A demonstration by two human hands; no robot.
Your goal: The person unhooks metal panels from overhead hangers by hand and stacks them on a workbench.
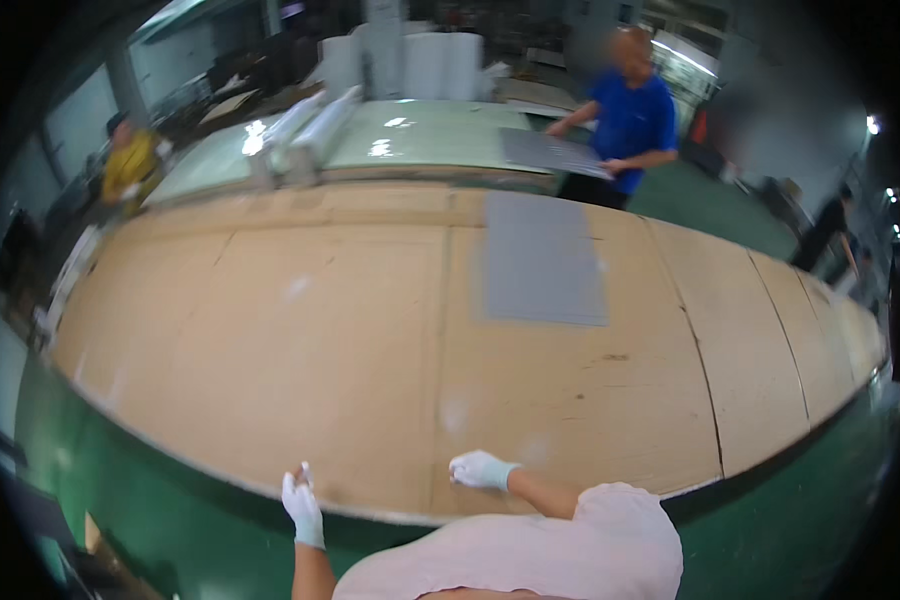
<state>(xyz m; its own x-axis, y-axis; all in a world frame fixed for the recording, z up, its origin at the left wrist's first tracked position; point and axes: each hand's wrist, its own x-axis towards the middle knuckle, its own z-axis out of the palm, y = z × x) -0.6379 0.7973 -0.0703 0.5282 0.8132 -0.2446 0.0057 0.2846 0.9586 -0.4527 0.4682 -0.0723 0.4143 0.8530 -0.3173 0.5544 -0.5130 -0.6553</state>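
Both my hands wear white gloves and hold nothing. My left hand [302,506] is raised at the near edge of the wide brown board table [270,340], fingers pointing up and apart. My right hand [480,469] hovers over the table's near edge with its fingers loosely curled. A grey rectangular sheet [544,258] lies flat on the far half of the table, well out of my reach. Across the table a person in a blue shirt [630,120] holds another grey sheet [555,154] at its edge.
Behind the brown table is a pale green table [440,140] with white rolls [305,130] lying on it and tall white rolls [420,60] standing at its back. A person in yellow [130,165] is at the far left. The floor [800,520] is green.
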